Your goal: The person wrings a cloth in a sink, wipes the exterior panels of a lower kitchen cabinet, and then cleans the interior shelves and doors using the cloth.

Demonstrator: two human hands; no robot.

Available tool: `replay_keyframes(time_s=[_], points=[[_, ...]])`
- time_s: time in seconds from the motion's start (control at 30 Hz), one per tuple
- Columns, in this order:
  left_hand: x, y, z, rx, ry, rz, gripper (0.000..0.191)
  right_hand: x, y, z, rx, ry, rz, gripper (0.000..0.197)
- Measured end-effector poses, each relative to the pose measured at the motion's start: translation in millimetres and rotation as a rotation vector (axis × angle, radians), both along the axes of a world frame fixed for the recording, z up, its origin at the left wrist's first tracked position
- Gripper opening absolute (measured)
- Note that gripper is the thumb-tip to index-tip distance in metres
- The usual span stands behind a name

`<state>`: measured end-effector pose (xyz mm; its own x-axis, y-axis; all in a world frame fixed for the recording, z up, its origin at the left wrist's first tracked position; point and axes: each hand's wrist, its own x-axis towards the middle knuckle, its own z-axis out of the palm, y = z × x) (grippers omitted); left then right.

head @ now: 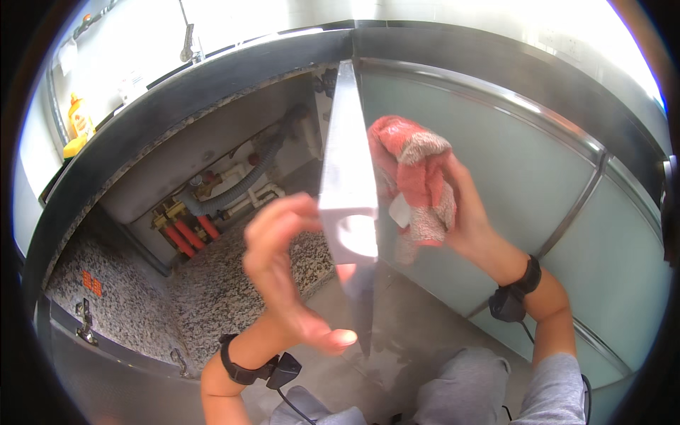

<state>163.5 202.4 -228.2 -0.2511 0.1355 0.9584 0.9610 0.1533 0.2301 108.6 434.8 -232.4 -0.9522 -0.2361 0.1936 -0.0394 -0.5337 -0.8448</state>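
A narrow upright cabinet panel (pixel 348 159), seen edge-on with a round hole near its upper end, stands in front of me. My left hand (pixel 281 260) is on its left side, blurred, with the fingers curved near the panel's edge and the thumb apart; whether it touches the panel is unclear. On the other side my right hand (pixel 462 196) grips a red and white cloth (pixel 419 175) beside the panel. Part of the right fingers is hidden by the cloth. A black band with a small device is strapped to each wrist.
The open sink cabinet at left holds a grey corrugated hose (pixel 239 183), red pipes (pixel 186 239) and a speckled stone floor (pixel 228 281). Pale glass doors (pixel 478 138) with metal rails are on the right. A yellow bottle (pixel 79 117) and a tap (pixel 188 45) stand above the dark counter edge (pixel 175 85).
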Motion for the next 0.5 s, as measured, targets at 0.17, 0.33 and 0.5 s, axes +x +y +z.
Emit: replay_keyframes(time_s=[0.17,0.33,0.5], points=[[-13,17,56,0.030,0.151,-0.143,0.103,-11,-6,12,-0.162,-0.065,0.303,0.046],[-13,11,72,-0.131,0.038,-0.224,0.045,-26,-12,9,-0.242,-0.186,0.259,0.040],[-3,15,78,-0.145,-0.061,-0.215,0.033,-31,3,27,-0.054,0.039,0.063,0.035]])
